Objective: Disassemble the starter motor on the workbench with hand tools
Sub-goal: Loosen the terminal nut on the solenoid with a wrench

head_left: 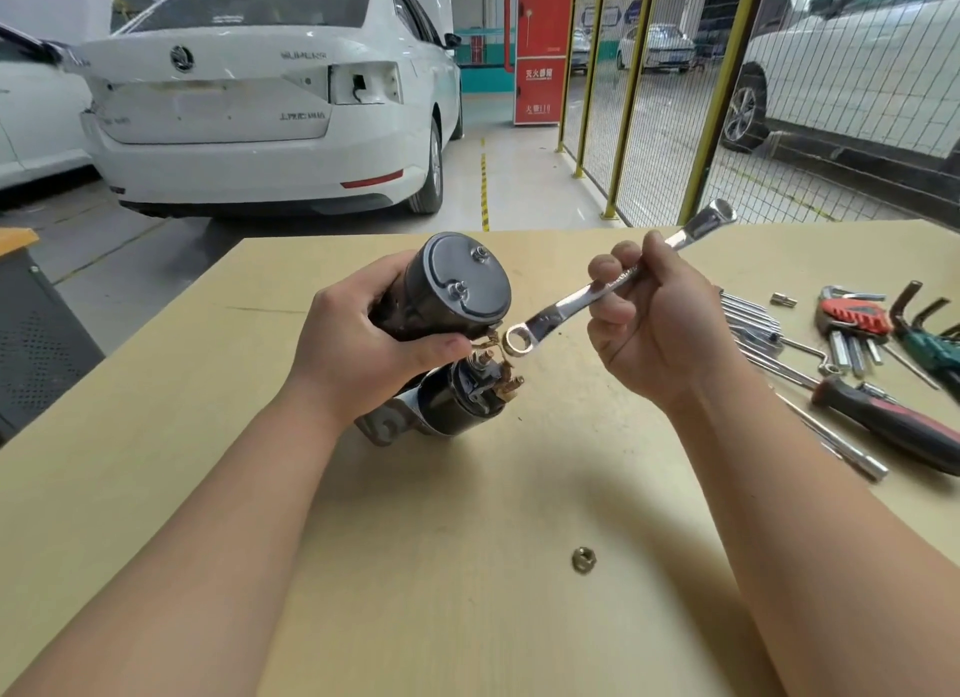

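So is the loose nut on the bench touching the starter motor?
Apart. The head view shows the nut lying alone on the workbench, with bare bench between it and the starter motor held in the left hand.

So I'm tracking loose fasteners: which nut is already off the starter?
The lone nut lying loose on the workbench, nearest the camera. The two nuts on the starter motor's round end cap are still threaded on their studs.

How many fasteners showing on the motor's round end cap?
2. Both sit on the dark round end cap of the starter motor: one small silver fastener near its upper edge, one nearer the middle. Others may be hidden.
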A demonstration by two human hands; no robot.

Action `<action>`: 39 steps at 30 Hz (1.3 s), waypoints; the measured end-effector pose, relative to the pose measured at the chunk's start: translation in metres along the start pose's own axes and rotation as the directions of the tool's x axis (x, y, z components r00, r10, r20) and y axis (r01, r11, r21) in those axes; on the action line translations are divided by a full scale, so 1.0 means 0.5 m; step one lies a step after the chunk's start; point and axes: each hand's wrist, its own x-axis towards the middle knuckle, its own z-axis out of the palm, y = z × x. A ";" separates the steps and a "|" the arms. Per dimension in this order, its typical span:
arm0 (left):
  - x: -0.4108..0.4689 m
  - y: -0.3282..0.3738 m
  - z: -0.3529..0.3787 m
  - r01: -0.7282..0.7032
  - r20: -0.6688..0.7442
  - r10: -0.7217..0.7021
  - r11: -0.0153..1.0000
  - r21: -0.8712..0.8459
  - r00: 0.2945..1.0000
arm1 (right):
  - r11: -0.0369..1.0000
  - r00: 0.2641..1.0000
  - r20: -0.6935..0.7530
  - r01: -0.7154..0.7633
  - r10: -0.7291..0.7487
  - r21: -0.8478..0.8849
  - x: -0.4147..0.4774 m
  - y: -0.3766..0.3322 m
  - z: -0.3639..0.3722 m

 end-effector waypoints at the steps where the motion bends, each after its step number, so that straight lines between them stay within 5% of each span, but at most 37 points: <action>1: -0.001 0.000 -0.001 0.000 -0.003 0.000 1.000 -0.003 1.000 | 1.000 1.000 0.021 0.002 -0.001 -0.010 0.001 0.005 0.001; 13: -0.008 -0.002 -0.003 -0.065 -0.019 0.064 0.997 -0.048 0.998 | 0.999 1.000 0.026 0.013 -0.012 -0.043 0.012 0.066 0.005; 19: -0.008 -0.027 -0.006 -0.138 -0.012 0.137 0.985 -0.106 0.990 | 0.967 0.968 0.204 -0.094 0.144 -0.236 0.035 0.038 -0.008; 25: -0.001 -0.044 -0.005 -0.181 -0.004 0.182 0.977 -0.108 0.983 | 0.975 0.949 0.228 -0.209 0.220 -0.071 0.000 0.018 -0.012; 28: 0.000 -0.049 -0.004 -0.223 0.012 0.225 0.972 -0.067 0.974 | 0.978 0.968 0.139 -0.206 0.210 -0.045 0.008 0.023 0.027; 32: 0.006 -0.047 -0.001 -0.272 0.009 0.272 0.962 -0.007 0.962 | 0.944 0.988 -0.043 -0.154 0.148 -0.294 0.063 0.038 0.092; 36: 0.005 -0.045 -0.002 -0.324 0.016 0.324 0.946 -0.003 0.946 | 0.909 0.963 0.163 -0.134 0.213 -0.395 0.114 0.059 0.140; 39: 0.003 -0.042 -0.003 -0.336 0.016 0.336 0.942 0.003 0.942 | 0.963 0.922 0.297 -0.203 0.250 -0.179 0.120 0.065 0.133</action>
